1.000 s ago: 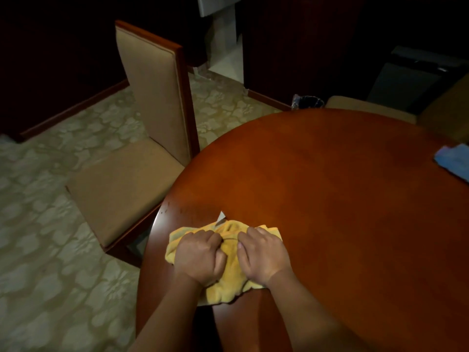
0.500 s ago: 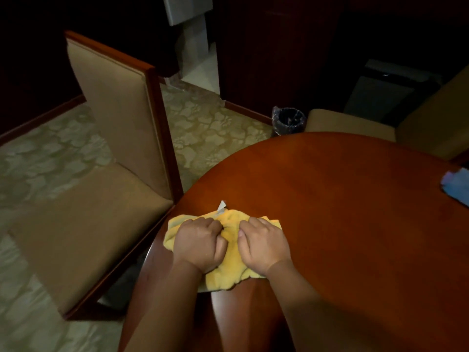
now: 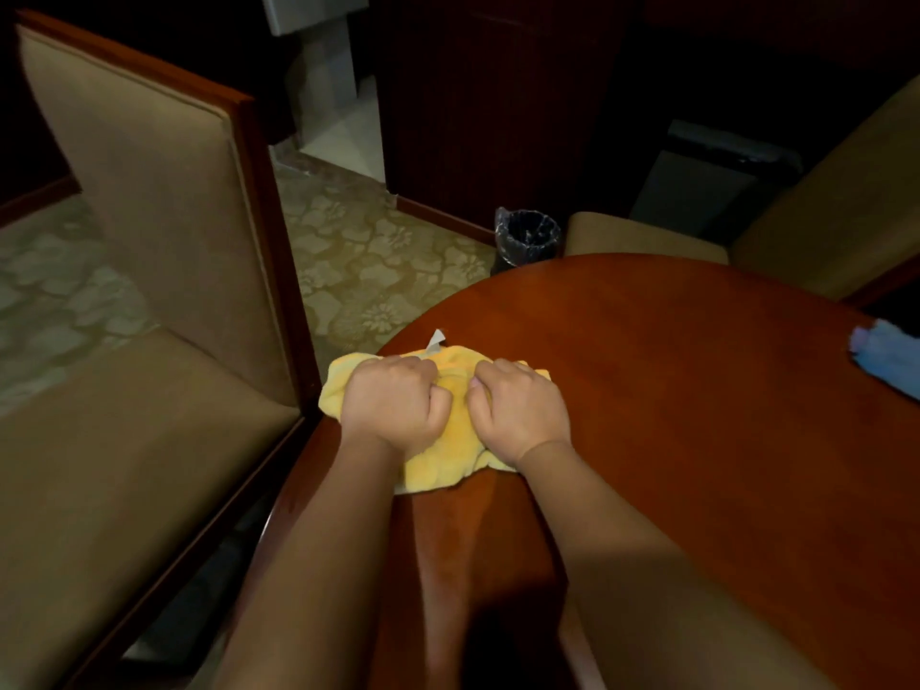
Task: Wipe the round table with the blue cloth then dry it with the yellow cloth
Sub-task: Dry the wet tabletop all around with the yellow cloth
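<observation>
Both hands are down on the yellow cloth point(image 3: 448, 435) at the left edge of the round table point(image 3: 672, 390), side by side and almost touching. The left hand point(image 3: 396, 408) is fisted, fingers curled tight into the fabric. The right hand point(image 3: 522, 410) also has its fingers bent down into the cloth, gripping a bunch of it.

The yellow cloth is crumpled and bunched, a fluffy towel with a small white tag point(image 3: 435, 339) sticking up at its far side. It spreads out from under both hands, one end just over the table's left rim.

The blue cloth point(image 3: 883, 358) lies rumpled at the far right edge of the tabletop, well apart from the hands. A beige chair point(image 3: 149, 291) stands just beside the table's left edge.
</observation>
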`<state>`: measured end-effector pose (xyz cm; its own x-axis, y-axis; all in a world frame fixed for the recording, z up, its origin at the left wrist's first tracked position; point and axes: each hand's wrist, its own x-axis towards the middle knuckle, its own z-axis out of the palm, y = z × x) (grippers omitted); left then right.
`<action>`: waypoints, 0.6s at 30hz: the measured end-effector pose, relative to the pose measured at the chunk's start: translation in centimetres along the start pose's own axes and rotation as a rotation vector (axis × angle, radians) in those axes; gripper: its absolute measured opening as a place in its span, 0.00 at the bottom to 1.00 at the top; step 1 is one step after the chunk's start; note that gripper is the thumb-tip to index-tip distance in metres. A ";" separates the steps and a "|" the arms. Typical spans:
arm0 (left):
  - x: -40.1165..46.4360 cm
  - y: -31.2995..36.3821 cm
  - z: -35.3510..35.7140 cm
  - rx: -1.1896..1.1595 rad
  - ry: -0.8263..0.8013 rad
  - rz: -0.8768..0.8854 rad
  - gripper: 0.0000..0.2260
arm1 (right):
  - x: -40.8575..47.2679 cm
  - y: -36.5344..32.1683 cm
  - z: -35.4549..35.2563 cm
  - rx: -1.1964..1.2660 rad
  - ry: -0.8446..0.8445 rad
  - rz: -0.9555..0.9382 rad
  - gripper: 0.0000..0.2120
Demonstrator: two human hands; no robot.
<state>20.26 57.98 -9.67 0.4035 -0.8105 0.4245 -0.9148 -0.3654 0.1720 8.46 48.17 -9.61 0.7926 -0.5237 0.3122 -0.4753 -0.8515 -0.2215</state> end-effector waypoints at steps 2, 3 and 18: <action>-1.0 0.5 -0.7 0.015 0.022 -0.022 0.11 | -0.6 -0.5 -0.4 -0.038 -0.060 0.004 0.22; -1.8 0.8 -1.3 0.018 0.023 -0.034 0.11 | -1.1 -0.8 -0.6 -0.055 -0.093 0.000 0.20; -22.8 7.3 -11.0 -0.022 -0.184 -0.167 0.10 | -20.4 -9.6 -6.6 0.034 -0.333 -0.114 0.27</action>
<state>4.22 78.85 -8.36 0.5434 -0.8102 0.2198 -0.8346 -0.4930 0.2459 -5.67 66.88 -7.72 0.9238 -0.3824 0.0194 -0.3675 -0.8997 -0.2354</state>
